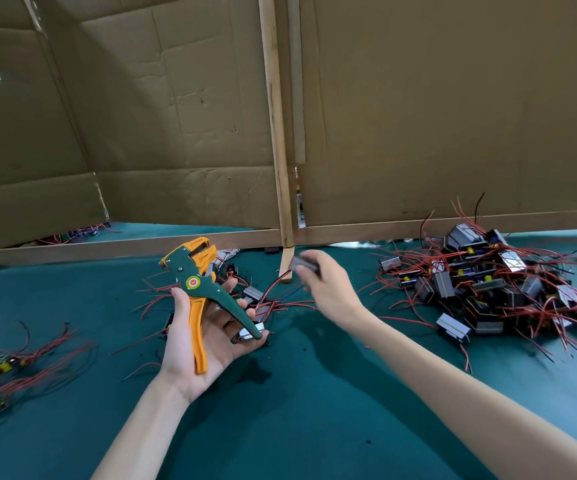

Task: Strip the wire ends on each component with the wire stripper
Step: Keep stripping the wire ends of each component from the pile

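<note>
Two hands share the head view. The left hand (218,342) has its grip around the wire stripper (195,276), palm up, handles spread, the tool's nose pointing up. Just right of the stripper, the right hand (328,289) pinches a small grey component (303,264), blurred, its red wires (273,286) trailing toward the tool. Well right of the stripper, a heap of components (487,289) lies on the green table (297,427). To strip cleanly, I'd feed only one wire's tip squarely into the nose, hold the component steady, then squeeze once.
</note>
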Tool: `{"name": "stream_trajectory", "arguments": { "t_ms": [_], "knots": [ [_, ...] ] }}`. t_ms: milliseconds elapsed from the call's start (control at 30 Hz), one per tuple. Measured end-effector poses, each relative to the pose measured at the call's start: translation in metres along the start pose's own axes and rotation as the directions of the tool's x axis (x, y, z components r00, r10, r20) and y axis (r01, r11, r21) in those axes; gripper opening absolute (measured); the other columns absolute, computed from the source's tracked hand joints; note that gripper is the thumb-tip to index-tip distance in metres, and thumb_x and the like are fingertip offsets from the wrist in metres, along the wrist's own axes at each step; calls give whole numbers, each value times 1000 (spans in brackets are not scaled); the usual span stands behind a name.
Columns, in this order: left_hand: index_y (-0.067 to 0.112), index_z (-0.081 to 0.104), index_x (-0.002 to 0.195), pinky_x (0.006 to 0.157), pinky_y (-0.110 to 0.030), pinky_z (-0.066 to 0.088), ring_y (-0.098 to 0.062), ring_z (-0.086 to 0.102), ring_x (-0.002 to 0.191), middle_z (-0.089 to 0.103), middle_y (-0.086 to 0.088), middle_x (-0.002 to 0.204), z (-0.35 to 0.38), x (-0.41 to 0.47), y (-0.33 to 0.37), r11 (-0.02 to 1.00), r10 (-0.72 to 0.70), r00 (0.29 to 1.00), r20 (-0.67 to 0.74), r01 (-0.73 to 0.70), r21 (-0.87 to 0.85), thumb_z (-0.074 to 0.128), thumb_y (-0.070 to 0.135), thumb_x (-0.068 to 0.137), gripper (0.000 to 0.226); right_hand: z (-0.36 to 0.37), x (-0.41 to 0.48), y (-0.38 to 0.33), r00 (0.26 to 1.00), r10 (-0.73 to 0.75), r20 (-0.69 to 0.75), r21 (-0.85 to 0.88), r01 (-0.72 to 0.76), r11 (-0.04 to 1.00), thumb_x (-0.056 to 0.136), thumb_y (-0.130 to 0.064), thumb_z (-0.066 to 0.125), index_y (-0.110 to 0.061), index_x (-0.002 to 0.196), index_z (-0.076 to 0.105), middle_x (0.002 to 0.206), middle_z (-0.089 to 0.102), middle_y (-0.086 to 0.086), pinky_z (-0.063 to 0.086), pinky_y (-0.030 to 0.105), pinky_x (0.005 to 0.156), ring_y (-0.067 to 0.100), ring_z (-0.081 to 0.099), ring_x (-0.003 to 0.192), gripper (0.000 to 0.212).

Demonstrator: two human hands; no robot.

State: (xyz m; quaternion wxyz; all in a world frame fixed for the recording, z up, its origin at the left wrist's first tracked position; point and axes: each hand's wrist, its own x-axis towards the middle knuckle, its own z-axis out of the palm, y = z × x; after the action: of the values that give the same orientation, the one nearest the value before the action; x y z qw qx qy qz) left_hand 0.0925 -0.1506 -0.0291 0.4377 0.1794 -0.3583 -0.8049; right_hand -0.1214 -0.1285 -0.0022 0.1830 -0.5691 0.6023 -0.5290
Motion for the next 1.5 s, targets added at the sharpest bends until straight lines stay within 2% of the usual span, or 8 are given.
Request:
{"name": "stream_trajectory", "arguments": {
  "t_ms": [133,267,367,467,667,967,1333,1500],
  "knots": [
    [15,60,127,79,-55,49,-27,65,84,63,-11,92,3,0,-7,999,-36,999,19,36,23,39,80,79,83,-23,-12,16,948,308,-76,415,-251,874,100,-30,52,-6,106,60,79,54,1,59,39,73,10,59,55,26],
    [14,62,124,83,-58,47,-28,62,84,62,-12,92,7,-2,-12,997,-71,996,59,69,36,40,79,79,82,-49,-23,24,846,444,-294,634,-174,753,102,-32,46,-9,89,54,73,51,6,53,29,45,13,54,41,28],
    [13,61,125,85,-61,46,-27,63,84,61,-12,93,9,-2,-15,994,-103,991,85,99,55,42,80,79,83,-67,-17,17,825,540,-167,738,-258,623,104,-32,42,-6,87,55,59,59,9,52,29,40,13,50,35,34],
    [12,61,124,83,-62,46,-28,64,83,61,-13,93,10,-3,-18,990,-128,988,80,124,63,41,79,79,83,-73,-25,19,871,482,92,389,-477,788,103,-31,44,-6,91,64,60,68,9,42,21,42,13,52,43,34],
    [12,64,122,84,-62,45,-28,64,84,62,-14,92,11,-4,-25,982,-181,980,84,174,75,38,78,83,81,-62,-55,50,967,254,35,-297,-232,926,102,-32,46,-2,76,54,75,55,7,27,32,64,22,46,73,41],
    [10,59,127,83,-61,46,-29,64,84,61,-16,94,13,-5,-29,975,-211,976,64,205,83,37,77,83,83,-117,-34,74,976,205,75,-285,-176,942,103,-30,45,-17,90,62,75,60,-7,37,12,63,12,54,73,24],
    [10,58,128,84,-62,46,-29,64,85,61,-17,95,16,-8,-28,972,-219,974,56,213,96,37,76,84,82,-133,-17,82,981,185,54,-361,-153,920,101,-25,50,2,91,65,90,65,13,38,30,73,27,59,88,33],
    [9,58,127,85,-64,45,-30,63,86,60,-18,95,20,-8,-32,964,-247,965,85,235,127,39,77,81,84,-104,-24,58,935,145,324,-561,66,825,101,-21,50,-8,74,61,85,62,16,30,30,72,27,51,83,32]
  ]
}}
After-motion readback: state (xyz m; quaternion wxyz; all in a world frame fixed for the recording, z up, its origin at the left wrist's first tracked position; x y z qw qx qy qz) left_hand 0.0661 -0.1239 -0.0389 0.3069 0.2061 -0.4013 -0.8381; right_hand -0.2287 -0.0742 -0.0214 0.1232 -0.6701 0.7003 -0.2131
